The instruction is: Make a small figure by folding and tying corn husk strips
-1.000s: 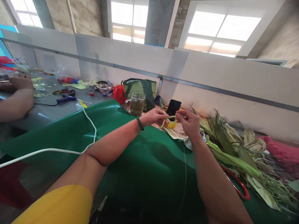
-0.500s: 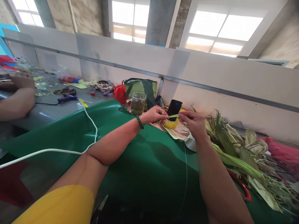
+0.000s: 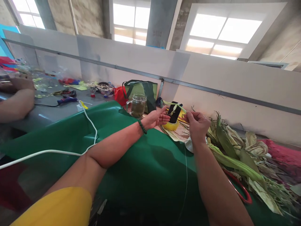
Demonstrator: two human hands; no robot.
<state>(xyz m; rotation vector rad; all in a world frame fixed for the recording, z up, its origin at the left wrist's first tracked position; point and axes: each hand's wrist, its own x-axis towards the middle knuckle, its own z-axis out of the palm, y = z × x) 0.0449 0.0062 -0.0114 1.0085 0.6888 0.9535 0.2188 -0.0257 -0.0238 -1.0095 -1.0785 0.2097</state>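
Observation:
My right hand [image 3: 197, 123] pinches one end of a thin green husk strip [image 3: 174, 106] that arcs up and leftward in front of a black phone [image 3: 175, 112]. My left hand [image 3: 157, 117], palm up with fingers loosely spread, hovers just left of the strip without gripping it; a green bead bracelet sits on its wrist. Below the hands lie a yellow tape roll [image 3: 171, 126] and dried husk pieces on the green table cover [image 3: 131, 157].
A heap of corn husks [image 3: 237, 150] and red-handled scissors [image 3: 240, 190] lie to the right. A glass mug [image 3: 136, 105], a green bag [image 3: 141, 89] and a white cable [image 3: 70, 150] sit to the left. Another person's arm [image 3: 16, 100] rests on the grey table at far left.
My left hand has let go of the strip and opened. My right hand has lifted slightly, and the freed strip end has sprung up in front of the phone.

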